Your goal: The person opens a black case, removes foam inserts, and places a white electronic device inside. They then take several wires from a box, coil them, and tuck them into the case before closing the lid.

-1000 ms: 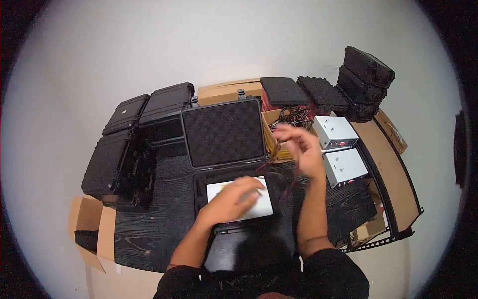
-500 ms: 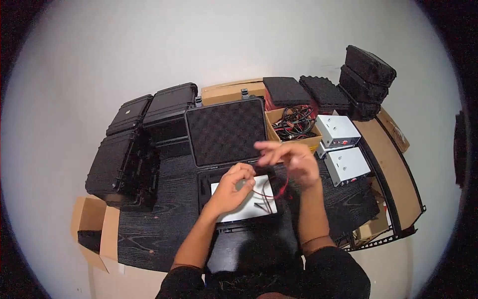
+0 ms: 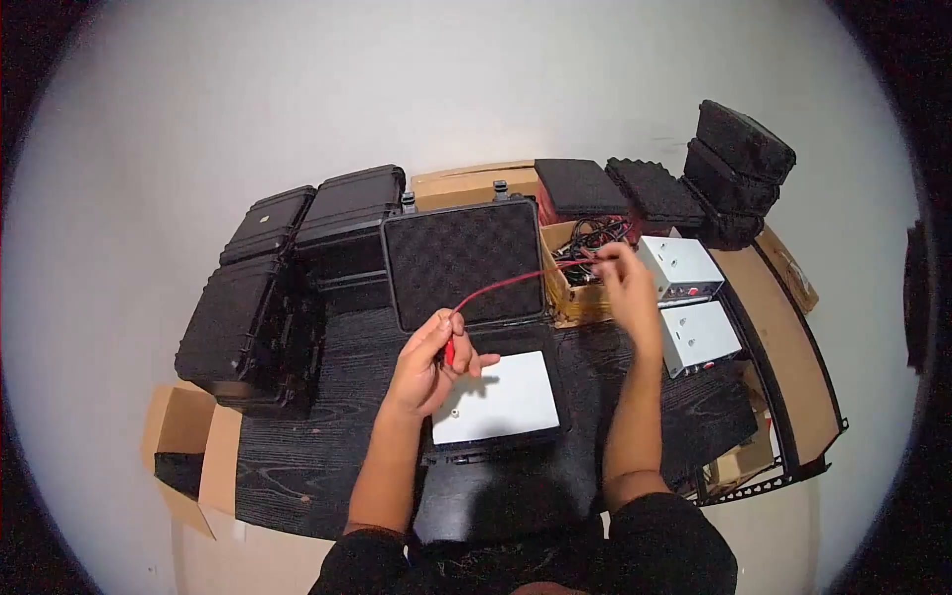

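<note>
Overhead, a red cable arches between the two hands, above an open black case on the desk. At one end, the left hand pinches it between thumb and forefinger, a red tip hanging below the grip and the other fingers loosely spread. The right hand has its fingertips closed on the cable near a carton of tangled leads. Below the left hand, a white box sits in the case's base.
</note>
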Motion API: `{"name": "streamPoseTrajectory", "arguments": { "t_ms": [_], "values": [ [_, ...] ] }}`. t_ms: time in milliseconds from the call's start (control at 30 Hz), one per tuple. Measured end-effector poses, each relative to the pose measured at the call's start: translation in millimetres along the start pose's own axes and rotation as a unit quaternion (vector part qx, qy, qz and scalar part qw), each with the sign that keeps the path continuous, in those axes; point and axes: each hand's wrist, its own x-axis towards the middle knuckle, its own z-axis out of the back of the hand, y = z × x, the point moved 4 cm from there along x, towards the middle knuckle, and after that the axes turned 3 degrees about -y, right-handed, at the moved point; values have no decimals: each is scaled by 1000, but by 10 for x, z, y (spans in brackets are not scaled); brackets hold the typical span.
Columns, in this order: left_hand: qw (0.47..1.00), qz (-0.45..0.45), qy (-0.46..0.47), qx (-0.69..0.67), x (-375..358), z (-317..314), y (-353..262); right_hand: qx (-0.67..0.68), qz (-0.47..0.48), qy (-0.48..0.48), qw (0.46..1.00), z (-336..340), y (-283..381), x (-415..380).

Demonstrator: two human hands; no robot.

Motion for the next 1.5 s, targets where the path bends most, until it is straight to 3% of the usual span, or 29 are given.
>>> {"name": "streamPoseTrajectory", "arguments": {
  "t_ms": [33,100,167,300,367,600,733,767,833,933,1067,1200,1300,1333,1433,1500],
  "values": [
    [1000,3,-2,-6,-1,-6,10,-65,27,0,998,-49,287,-66],
    [1000,11,-5,-19,2,-49,47,-105,180,9,978,-266,532,-135],
    [999,20,2,-32,1,-92,87,34,157,148,976,-523,827,-283],
    [997,29,66,-25,1,-115,143,115,195,270,936,-909,969,-464],
    [995,43,88,-23,-8,-102,156,142,210,229,940,-952,1045,-488],
    [979,64,133,139,-87,-198,181,198,185,298,915,-1045,1034,-564],
    [971,42,131,195,-137,-109,186,224,107,366,897,-1096,1080,-619],
    [970,36,128,202,-142,-93,177,209,162,352,898,-1107,1073,-621],
    [971,-62,81,218,-101,-143,64,177,271,321,890,-1135,1040,-627],
    [956,-184,9,226,-41,-45,-26,97,135,386,908,-1216,883,-641],
    [924,-284,-118,226,59,178,-140,74,199,260,942,-1207,910,-696],
    [850,-317,-204,368,71,169,-216,76,110,328,935,-1070,1150,-756],
    [774,-226,-139,575,71,201,-183,143,72,336,928,-999,1245,-765],
    [824,-160,-109,533,95,246,-91,168,62,324,929,-977,1237,-757],
    [870,24,2,493,39,226,62,198,83,303,928,-911,1213,-709],
    [900,81,24,428,11,180,122,177,147,277,933,-880,1184,-648]
  ]
}}
